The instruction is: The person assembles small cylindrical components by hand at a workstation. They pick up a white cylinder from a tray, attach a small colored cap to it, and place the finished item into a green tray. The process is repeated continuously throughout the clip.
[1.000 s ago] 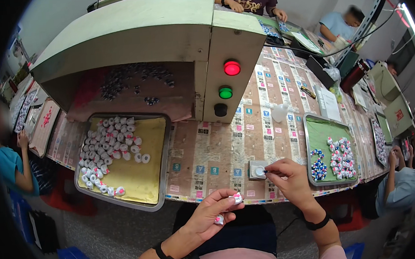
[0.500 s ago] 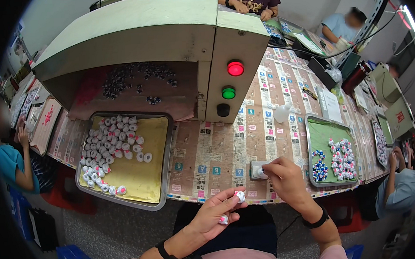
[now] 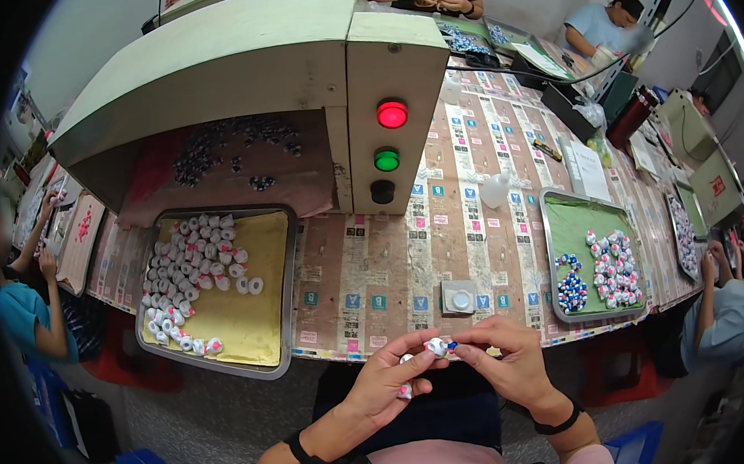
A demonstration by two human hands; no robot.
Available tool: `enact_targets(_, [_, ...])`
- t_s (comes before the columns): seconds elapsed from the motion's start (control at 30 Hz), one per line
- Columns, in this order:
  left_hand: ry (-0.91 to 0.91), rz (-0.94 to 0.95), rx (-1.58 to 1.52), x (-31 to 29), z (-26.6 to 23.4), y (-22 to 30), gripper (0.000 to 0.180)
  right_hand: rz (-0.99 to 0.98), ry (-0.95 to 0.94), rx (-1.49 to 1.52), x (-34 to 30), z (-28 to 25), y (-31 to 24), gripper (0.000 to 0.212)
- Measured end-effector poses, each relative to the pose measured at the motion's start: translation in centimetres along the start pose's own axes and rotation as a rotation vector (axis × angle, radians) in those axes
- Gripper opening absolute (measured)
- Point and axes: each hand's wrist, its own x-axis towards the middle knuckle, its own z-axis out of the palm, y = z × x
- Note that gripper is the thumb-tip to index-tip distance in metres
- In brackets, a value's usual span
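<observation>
One white piece (image 3: pixel 436 346) pinched between left hand's (image 3: pixel 387 374) fingers; blue piece (image 3: pixel 452 344) likewise in right hand's (image 3: pixel 510 358); both probably light, stiff, slippery, best held by sides.

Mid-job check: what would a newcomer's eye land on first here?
Probably the large pale hooded metal machine at upper left, its round red lamp glowing on the front. Below its opening, a grey metal tray lined in yellow holds many small rounded white pieces. At lower centre, the left hand pinches a small white piece beside a tiny blue piece in the right hand.
</observation>
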Motion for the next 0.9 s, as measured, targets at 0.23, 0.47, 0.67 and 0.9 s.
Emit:
enact_targets(0.23, [0.021,0.025,0.119,-0.5,0.3,-0.2,0.034,0.068,-0.068,0.050,-0.3,0.1,0.3,0.016])
enact_targets(0.47, [0.092,0.042,0.242,-0.1,0.2,-0.7,0.034,0.025,-0.086,0.021,-0.6,0.0,1.1,0.014])
enact_targets(0.67, [0.029,0.052,0.190,0.3,1.3,-0.3,0.041,0.011,-0.033,0.048,-0.1,-2.8,0.9,0.013])
enact_targets(0.9, [0.093,-0.037,-0.015,-1.2,-0.1,0.9,0.023,0.221,0.569,-0.027,2.2,-15.3,10.3,0.017])
